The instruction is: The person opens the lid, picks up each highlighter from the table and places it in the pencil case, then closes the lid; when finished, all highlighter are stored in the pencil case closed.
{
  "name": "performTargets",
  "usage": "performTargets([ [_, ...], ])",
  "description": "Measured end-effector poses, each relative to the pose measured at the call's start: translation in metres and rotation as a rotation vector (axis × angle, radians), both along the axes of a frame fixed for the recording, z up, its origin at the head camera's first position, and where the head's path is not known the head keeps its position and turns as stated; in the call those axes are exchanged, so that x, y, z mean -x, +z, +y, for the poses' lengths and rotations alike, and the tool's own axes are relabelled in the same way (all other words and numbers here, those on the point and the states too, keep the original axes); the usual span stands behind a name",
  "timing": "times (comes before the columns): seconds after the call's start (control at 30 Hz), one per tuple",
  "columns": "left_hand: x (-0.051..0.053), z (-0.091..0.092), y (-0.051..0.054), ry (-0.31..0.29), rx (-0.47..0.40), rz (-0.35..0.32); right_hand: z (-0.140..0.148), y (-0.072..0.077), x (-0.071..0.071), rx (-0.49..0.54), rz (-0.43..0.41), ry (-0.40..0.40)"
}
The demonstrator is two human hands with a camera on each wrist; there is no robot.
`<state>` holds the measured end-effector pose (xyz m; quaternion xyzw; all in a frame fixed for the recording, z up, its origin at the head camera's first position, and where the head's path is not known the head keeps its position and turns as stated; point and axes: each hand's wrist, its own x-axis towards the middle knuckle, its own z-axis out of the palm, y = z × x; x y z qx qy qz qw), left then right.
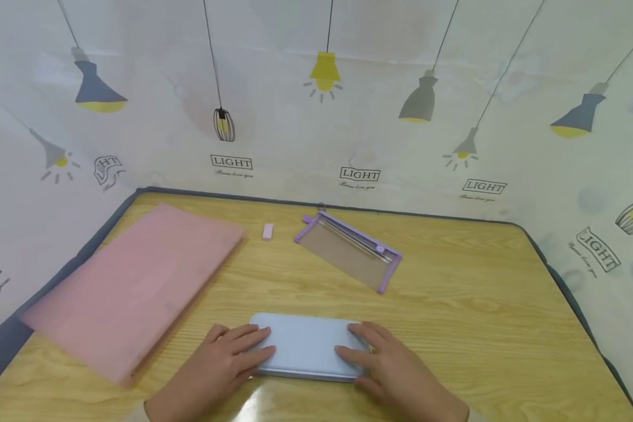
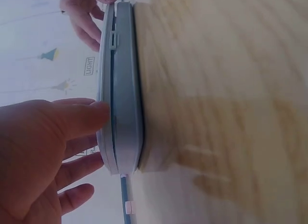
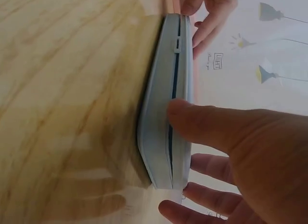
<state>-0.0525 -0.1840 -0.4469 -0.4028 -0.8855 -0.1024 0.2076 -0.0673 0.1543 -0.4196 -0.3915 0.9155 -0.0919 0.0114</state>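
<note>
A light blue hard pencil case (image 1: pixel 307 343) lies flat on the wooden table in front of the person. My left hand (image 1: pixel 216 360) holds its left end, fingertips on the lid and thumb against the front edge. At the other end my right hand (image 1: pixel 401 369) grips in the same way, two fingers on top and the thumb at the front rim. A thin dark gap runs between lid and base in both wrist views. A small clasp (image 2: pixel 113 40) shows on the front side. What lies inside the case is hidden.
A large pink folder (image 1: pixel 137 281) lies at the left of the table (image 1: pixel 480 328). Behind the case are a small pink eraser (image 1: pixel 268 231) and a purple-edged mesh zip pouch (image 1: pixel 337 252) with thin sticks inside. A wall covering printed with lamps borders the table.
</note>
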Motion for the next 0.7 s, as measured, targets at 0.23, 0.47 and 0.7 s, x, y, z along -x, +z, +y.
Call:
performTargets([
  [0.23,0.0,0.0011,-0.0024,-0.014,0.0,0.028,-0.0012,-0.0064,-0.0012,-0.016,0.082,0.012],
  [0.47,-0.0018,0.0006,-0.0042,-0.025,0.008,0.056,-0.0027,-0.0096,-0.0022,-0.019,0.104,0.011],
  [0.7,-0.0057,0.0043,0.0001,0.016,0.073,0.01,0.0016,-0.0082,-0.0011,-0.025,0.104,0.02],
])
